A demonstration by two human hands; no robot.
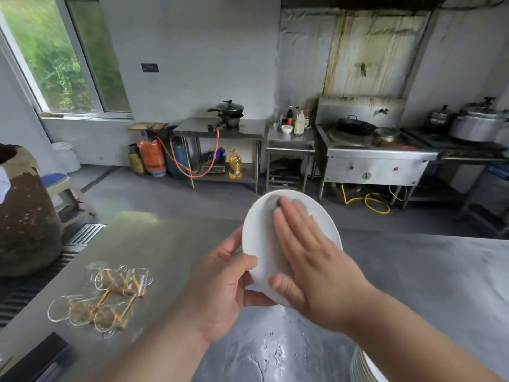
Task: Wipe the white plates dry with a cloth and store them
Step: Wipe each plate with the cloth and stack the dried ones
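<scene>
I hold a white plate [257,238] tilted up above the steel table [170,244]. My left hand [220,288] grips its lower left rim, thumb on the face and fingers behind. My right hand [305,260] lies flat on the plate's face with straight fingers, pressing a dark grey cloth [276,202] of which only a small bit shows past the fingertips. A stack of white plates [363,368] sits at the bottom right edge, partly cut off by the frame and my right forearm.
Several clear glass cups with wooden sticks [107,296] lie on the table's left part. Water drops [275,351] wet the table under the plate. A dark flat object [41,357] lies at the near left corner. Stoves and steel benches line the far wall.
</scene>
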